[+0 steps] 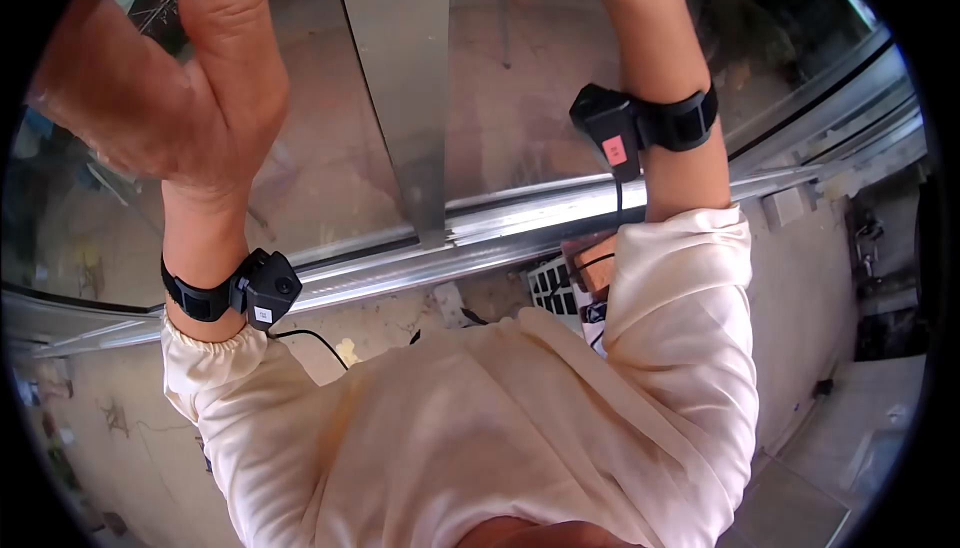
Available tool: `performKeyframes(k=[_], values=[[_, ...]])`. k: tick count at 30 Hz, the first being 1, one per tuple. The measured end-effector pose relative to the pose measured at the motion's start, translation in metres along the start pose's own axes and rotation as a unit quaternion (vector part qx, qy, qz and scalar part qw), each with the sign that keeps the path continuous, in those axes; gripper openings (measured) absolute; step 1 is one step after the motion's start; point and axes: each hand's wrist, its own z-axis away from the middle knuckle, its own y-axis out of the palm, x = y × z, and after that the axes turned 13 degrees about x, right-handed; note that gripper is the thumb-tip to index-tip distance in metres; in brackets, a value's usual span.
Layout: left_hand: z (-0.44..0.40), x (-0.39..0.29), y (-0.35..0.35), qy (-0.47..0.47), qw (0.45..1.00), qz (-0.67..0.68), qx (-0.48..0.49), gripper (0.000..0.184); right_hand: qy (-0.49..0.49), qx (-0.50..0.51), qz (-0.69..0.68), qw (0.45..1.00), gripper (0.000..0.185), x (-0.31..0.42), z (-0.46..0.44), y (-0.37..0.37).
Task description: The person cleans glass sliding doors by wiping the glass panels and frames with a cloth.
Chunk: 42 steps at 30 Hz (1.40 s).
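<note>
Left hand (190, 108): raised at upper left, thumb apart from the rest; fingers run off or hidden, can't tell if spread or gripping
Left wrist: black strap (196, 298) with small black device (272, 288), white label on it, thin cable trailing toward the shirt
Left glass panel (320, 168): behind left hand, nearest thing to it; contact can't be told; see-through or reflected clutter, blurry
Metal upright (415, 98): between the two glass panels, runs from top edge down to the rail
Bottom rail (390, 280): shiny metal, crosses the view below the panels, slants up to the right
Shirt (480, 418): cream, glossy, fills lower middle, sleeves pushed up both arms
Floor clutter: black-and-white slotted item (552, 286) and orange-brown block (597, 266), both beside right sleeve
Right glass panel (520, 118): right of upright, partly behind right forearm
Right forearm (655, 38): raised, leaves at top edge; right hand out of frame, state can't be told
Right wrist: black strap (690, 120), black device (607, 128) with pink label, cable hanging down
Floor (810, 278): pale, far right
</note>
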Motion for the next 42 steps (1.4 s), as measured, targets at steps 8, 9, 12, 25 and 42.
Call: performKeyframes(k=[8,9,12,25,42], values=[[0.0,0.006,0.004,-0.001,0.998,-0.047,0.049,0.046,-0.06,0.297,-0.184,0.935,0.045,0.089,0.336,0.022],[-0.008,0.001,0.01,0.004,0.998,-0.032,0.048,0.047,-0.085,0.359,-0.216,0.904,0.049,0.088,0.365,0.018],[-0.031,-0.043,0.037,-0.029,0.986,-0.152,0.063,0.049,-0.139,0.436,-0.234,0.858,0.053,0.061,0.39,0.0],[-0.018,-0.046,0.058,-0.218,0.925,-0.288,0.122,0.042,0.147,0.078,-0.04,0.985,0.049,-0.312,0.282,-0.039],[-0.01,-0.026,0.021,-0.125,0.843,-0.48,0.207,0.028,0.277,-0.016,-0.006,0.961,0.059,-0.62,0.286,-0.081]])
